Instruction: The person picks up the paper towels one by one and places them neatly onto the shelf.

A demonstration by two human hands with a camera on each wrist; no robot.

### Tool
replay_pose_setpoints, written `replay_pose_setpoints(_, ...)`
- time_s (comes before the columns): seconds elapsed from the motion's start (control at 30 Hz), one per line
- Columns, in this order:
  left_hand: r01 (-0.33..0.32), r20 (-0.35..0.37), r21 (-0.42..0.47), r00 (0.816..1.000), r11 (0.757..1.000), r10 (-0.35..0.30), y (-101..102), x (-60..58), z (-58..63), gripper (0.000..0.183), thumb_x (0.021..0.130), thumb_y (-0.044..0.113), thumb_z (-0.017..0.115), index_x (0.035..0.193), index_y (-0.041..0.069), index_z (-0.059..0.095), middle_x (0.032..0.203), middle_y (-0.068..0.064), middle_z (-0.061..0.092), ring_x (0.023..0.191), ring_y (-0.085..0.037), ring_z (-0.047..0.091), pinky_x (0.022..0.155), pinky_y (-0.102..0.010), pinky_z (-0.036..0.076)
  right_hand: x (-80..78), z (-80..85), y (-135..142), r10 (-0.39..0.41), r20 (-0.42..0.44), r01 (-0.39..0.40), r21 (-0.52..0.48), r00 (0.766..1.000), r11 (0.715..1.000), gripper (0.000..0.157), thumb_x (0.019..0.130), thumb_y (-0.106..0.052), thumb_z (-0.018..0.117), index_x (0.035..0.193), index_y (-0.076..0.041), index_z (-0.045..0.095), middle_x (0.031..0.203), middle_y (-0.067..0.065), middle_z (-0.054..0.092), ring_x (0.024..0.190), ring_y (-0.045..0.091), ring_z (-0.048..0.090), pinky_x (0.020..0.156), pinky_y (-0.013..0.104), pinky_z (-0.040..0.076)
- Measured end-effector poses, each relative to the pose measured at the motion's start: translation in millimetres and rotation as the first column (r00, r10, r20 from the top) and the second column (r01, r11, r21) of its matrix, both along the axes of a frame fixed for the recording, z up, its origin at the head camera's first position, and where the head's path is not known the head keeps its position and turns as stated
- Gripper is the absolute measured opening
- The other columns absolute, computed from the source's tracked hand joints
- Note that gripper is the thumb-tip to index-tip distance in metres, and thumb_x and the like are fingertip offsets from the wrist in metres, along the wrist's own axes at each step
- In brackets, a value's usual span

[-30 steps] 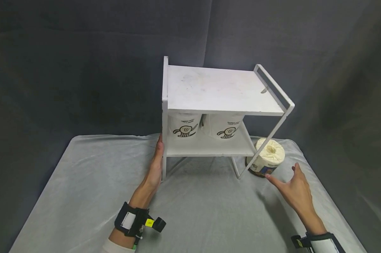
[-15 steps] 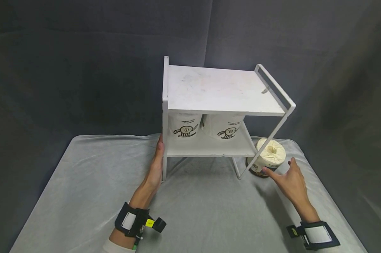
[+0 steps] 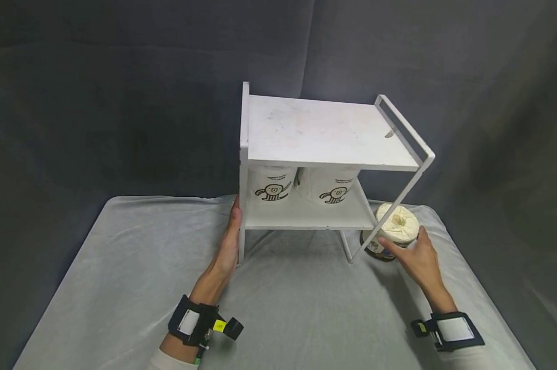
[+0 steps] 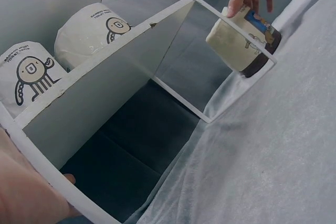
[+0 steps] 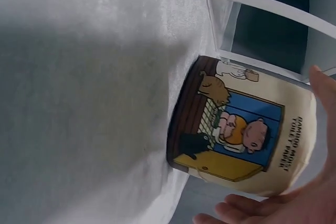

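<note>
A white two-tier shelf rack (image 3: pixel 325 133) stands on the cloth-covered table. My left hand (image 3: pixel 224 246) rests along its left side frame, fingers extended; one fingertip (image 4: pixel 69 178) shows past the bar in the left wrist view. On the right, my right hand (image 3: pixel 419 259) is spread around a wrapped toilet paper roll (image 3: pixel 401 226), thumb on one side and fingers on the other. The right wrist view shows the printed wrapper of this toilet paper roll (image 5: pixel 236 129) upright on the cloth. Whether the fingers press on it, I cannot tell.
Two white toilet paper rolls, a left one (image 3: pixel 273 187) and a right one (image 3: pixel 332 187), sit on the rack's lower tier. The rack's slanted right leg (image 3: pixel 394 203) passes in front of the printed roll. A dark curtain (image 3: pixel 167 103) hangs behind the table.
My right hand has moved forward and left, up to the printed toilet paper roll. The left hand stays against the rack's side.
</note>
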State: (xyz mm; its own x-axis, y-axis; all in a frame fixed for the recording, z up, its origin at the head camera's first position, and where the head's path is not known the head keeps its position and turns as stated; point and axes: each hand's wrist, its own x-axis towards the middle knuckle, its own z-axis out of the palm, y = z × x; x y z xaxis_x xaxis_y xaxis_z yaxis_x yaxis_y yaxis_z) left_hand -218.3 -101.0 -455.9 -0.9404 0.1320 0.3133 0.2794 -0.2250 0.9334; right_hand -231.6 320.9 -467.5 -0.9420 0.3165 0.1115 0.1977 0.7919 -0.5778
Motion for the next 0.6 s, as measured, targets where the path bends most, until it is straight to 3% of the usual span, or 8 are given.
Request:
replay_pose_setpoints(0.27,-0.004,0.015,-0.003,1.0,1.0,0.004,1,0.5,0.9,0.069,0.102,0.055,0.011,0.159,0.021,-0.006,0.165,0.003,-0.007,0.149,-0.013,-0.008,0.116,-0.05,-0.008,-17.4,-10.4,-4,-0.062,-0.066,0.053,-0.126,0.996,0.991,0.12,0.07,-0.058,0.078,0.156,-0.003,0.014,0.144,0.03,0.041,0.126,0.047,0.045,0.097,0.061,0.041)
replay_pose_setpoints(0.5,-0.001,0.008,-0.005,1.0,1.0,0.001,1,-0.2,-0.4,0.068,0.102,0.054,0.011,0.16,0.021,-0.005,0.165,0.002,-0.006,0.149,-0.014,-0.007,0.116,-0.052,-0.008,-33.8,-19.5,-7,-0.124,-0.167,0.09,-0.2,0.978,0.976,0.106,0.068,-0.055,0.081,0.15,-0.01,0.031,0.139,0.02,0.051,0.124,0.038,0.049,0.098,0.055,0.042)
replay_pose_setpoints(0.6,0.003,0.002,0.004,1.0,1.0,-0.003,0,-0.6,-0.5,0.067,0.102,0.055,0.011,0.16,0.024,-0.005,0.164,0.006,-0.004,0.148,-0.011,-0.006,0.116,-0.051,-0.007,-36.6,-22.4,-8,-0.146,-0.173,0.109,-0.21,0.974,0.972,0.106,0.067,-0.055,0.081,0.15,-0.011,0.031,0.138,0.021,0.053,0.124,0.038,0.049,0.098,0.054,0.042)
